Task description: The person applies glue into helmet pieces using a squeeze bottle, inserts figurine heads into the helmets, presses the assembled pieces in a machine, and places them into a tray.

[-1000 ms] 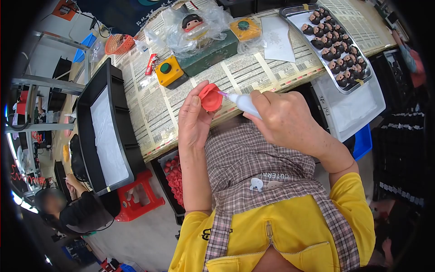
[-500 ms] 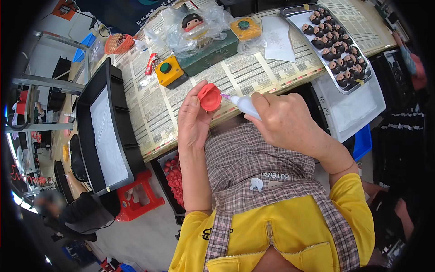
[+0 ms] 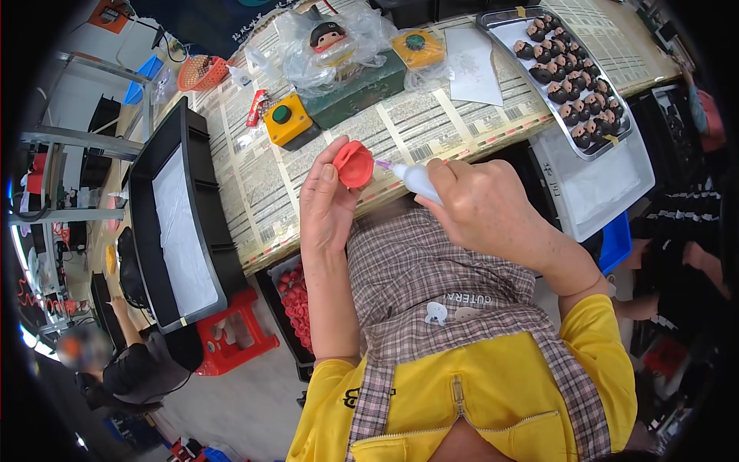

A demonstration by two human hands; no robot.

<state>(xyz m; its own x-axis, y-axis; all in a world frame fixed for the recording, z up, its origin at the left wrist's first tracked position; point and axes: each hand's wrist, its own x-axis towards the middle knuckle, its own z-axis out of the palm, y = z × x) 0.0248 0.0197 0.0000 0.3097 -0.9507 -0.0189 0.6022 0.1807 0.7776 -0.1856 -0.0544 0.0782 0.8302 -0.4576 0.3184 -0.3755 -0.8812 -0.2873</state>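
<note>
A small red hollow cup-shaped part (image 3: 355, 165) is pinched in the fingers of my left hand (image 3: 326, 192), its opening turned to the right. My right hand (image 3: 481, 202) grips a white squeeze bottle (image 3: 420, 182) with a thin purple nozzle tip. That tip points left at the rim of the red part, with a small gap between them. Both hands are above the front edge of the table. Beyond them stands a yellow box with a green button (image 3: 290, 122). A doll-like head with a black cap (image 3: 326, 37) lies on plastic wrap behind it.
A metal tray (image 3: 589, 152) of small black-haired heads sits at the right, above a white bin (image 3: 608, 196). At the left is a long black tray (image 3: 202, 200) lined with white paper. Red parts (image 3: 295, 308) fill a crate below the table. A red stool (image 3: 239, 339) and a co-worker (image 3: 146, 366) are at lower left.
The red part and my left hand have shifted slightly left, widening the gap to the nozzle. My right hand stays nearly still. The co-worker at lower left has moved an arm.
</note>
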